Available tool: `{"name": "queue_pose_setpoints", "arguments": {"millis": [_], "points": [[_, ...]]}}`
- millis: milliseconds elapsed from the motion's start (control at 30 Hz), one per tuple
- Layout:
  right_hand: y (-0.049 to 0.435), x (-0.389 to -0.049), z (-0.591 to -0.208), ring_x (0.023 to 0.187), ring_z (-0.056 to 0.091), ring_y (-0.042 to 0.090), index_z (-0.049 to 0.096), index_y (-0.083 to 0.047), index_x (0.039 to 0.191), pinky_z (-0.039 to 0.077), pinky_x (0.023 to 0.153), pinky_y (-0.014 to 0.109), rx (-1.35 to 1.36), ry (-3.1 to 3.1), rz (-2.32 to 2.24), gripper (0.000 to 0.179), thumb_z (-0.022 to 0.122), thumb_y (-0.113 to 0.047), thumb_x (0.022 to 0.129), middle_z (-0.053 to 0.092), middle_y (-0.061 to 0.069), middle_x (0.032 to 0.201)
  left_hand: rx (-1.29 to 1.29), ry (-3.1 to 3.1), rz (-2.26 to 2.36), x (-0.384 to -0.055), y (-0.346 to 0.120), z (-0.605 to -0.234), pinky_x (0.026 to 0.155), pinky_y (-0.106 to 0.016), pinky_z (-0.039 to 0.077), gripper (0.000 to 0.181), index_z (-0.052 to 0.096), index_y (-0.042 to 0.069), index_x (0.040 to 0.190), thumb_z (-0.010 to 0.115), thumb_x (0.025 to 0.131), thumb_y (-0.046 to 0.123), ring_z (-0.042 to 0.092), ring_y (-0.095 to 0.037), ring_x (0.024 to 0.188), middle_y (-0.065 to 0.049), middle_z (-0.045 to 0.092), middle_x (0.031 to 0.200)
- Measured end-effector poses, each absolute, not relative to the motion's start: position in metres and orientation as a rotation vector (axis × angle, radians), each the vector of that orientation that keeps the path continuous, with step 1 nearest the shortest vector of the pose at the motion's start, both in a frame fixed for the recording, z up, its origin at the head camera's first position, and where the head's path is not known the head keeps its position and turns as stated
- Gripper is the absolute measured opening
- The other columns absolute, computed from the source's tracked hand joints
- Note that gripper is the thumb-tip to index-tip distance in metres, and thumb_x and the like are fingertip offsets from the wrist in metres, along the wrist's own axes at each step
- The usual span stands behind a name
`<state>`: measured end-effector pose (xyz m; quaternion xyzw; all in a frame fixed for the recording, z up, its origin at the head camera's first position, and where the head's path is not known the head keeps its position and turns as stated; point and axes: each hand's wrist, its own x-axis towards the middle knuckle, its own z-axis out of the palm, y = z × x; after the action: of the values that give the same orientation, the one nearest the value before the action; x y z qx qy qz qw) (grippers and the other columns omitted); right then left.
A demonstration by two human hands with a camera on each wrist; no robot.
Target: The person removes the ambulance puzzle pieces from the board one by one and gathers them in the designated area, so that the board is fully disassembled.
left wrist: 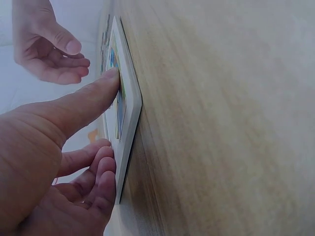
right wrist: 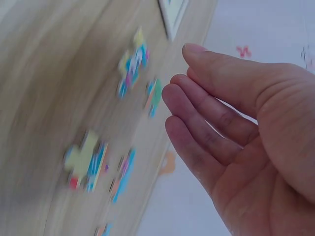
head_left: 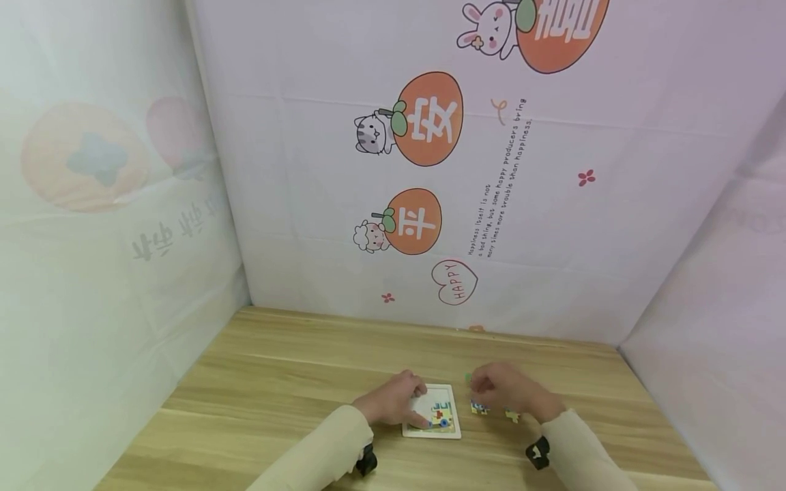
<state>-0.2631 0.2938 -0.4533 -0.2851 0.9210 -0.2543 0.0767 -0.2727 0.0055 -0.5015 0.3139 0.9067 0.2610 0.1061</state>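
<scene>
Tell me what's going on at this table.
A person is working on a jigsaw puzzle with both hands. The left hand rests on a white-rimmed puzzle tray, its thumb on the fitted pieces. The right hand hovers near several loose pieces on the wooden table, with nothing visible in its fingers. The tray is only partly filled, with part of its white bed bare.
</scene>
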Motion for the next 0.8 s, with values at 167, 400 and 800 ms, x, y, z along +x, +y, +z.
{"name": "queue_pose_setpoints", "arguments": {"millis": [167,400,800], "points": [[0.27,-0.261,-0.453,0.092,0.07,0.017,0.076,-0.003,0.112,0.059,0.078,0.028,-0.911,2.714,-0.729,0.021,0.08,-0.009,0.092,0.077,0.007,0.106,0.927,2.669,0.777,-0.274,0.005,-0.503,0.097,-0.022,0.053,0.062,0.066,0.009,0.131,0.091,0.083,0.04,0.054,-0.002,0.102,0.004,0.06,0.116],[0.248,-0.262,-0.457,0.095,0.071,0.02,0.076,-0.001,0.113,0.061,0.081,0.03,-0.955,2.703,-0.69,0.023,0.079,-0.003,0.09,0.077,0.01,0.11,0.923,2.66,0.781,-0.275,0.005,-0.503,0.096,-0.022,0.052,0.062,0.066,0.009,0.131,0.091,0.083,0.04,0.055,-0.003,0.103,0.004,0.06,0.118],[0.242,-0.266,-0.474,0.087,0.072,0.013,0.077,-0.003,0.102,0.059,0.075,0.021,-1.085,2.717,-0.665,0.02,0.081,0.008,0.085,0.079,0.008,0.105,0.94,2.661,0.749,-0.273,0.005,-0.499,0.095,-0.022,0.052,0.061,0.066,0.008,0.131,0.09,0.085,0.039,0.055,-0.004,0.104,0.003,0.061,0.118]]}}
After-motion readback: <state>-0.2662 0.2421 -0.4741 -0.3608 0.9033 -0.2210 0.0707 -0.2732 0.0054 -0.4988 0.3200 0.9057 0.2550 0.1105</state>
